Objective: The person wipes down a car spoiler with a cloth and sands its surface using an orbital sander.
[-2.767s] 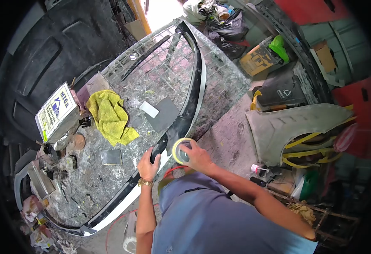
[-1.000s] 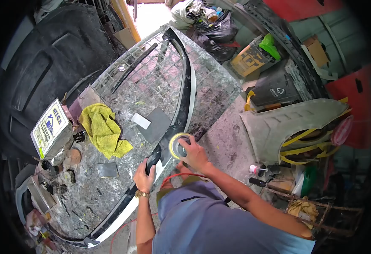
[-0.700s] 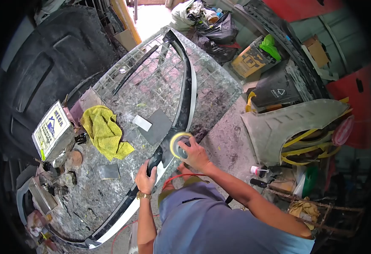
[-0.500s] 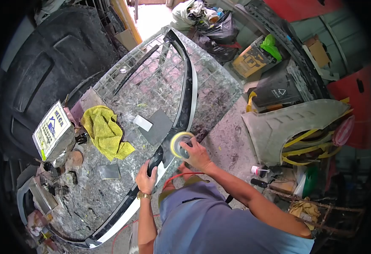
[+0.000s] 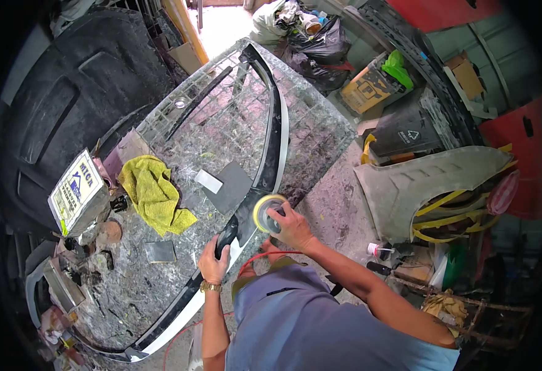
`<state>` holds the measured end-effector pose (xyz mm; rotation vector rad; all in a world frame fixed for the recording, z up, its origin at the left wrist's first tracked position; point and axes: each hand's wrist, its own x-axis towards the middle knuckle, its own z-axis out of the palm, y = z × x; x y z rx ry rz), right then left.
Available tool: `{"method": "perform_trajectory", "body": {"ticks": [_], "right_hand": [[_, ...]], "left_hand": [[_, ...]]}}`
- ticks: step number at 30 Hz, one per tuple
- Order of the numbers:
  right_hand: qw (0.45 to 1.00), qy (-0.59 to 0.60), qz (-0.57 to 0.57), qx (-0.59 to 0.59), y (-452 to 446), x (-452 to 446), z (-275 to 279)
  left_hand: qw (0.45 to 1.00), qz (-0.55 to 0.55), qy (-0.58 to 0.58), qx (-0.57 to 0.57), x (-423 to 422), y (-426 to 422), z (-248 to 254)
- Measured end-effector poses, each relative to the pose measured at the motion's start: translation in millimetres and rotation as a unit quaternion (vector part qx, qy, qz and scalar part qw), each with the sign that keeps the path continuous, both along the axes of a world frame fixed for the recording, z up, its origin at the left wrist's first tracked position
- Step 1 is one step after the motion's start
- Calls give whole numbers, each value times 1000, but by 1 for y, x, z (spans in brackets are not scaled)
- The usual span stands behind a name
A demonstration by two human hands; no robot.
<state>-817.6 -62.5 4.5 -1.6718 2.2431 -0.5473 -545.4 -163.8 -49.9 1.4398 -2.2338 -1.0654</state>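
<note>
Fingers of the right hand [image 5: 296, 229] grip the yellow-rimmed disc [image 5: 263, 216], and it's just slid slightly outward, so the action's at the outer edge of the curved strip [image 5: 273, 139] on the surface [image 5: 159, 287]! Left hand [image 5: 212, 262] stays wrapped round a dark piece [image 5: 226, 236].

Curved trim strip [image 5: 274, 133] is finished in black and white; disc tool [image 5: 267, 212] is rimmed in pale yellow. Towel [image 5: 153, 195] is coloured mustard yellow, tabletop [image 5: 141, 284] is mottled grey, hose [image 5: 277, 252] is coloured red.
</note>
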Motion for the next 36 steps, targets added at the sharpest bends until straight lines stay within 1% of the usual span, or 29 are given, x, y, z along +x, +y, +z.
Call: {"method": "perform_trajectory", "body": {"ticks": [6,8,19,22,25,27,29,31,34,36], "right_hand": [[1000,-1,-16,-7,0,-5,2],[1000,-2,-14,-3,1,-7,2],[999,-31,-15,13,4,-14,8],[1000,-27,6,1,8,-18,5],[999,-24,-23,29,7,-21,8],[1000,-17,-6,16,7,-24,6],[1000,-13,1,13,8,-25,7],[1000,-11,12,9,8,-25,7],[999,-10,-23,25,6,-23,10],[1000,-8,8,27,8,-26,5]], "left_hand": [[1000,-1,-4,0,0,1,-2],[998,-1,28,-52,0,2,-5],[998,2,28,-51,2,2,-9],[998,1,28,-47,0,1,-8],[999,3,26,-45,1,2,-10],[999,0,25,-46,0,2,-7],[1000,5,9,-8,1,1,-5],[1000,3,7,-13,0,1,-4],[1000,2,7,-16,2,2,-5],[1000,3,13,-16,-1,1,-4]]}}
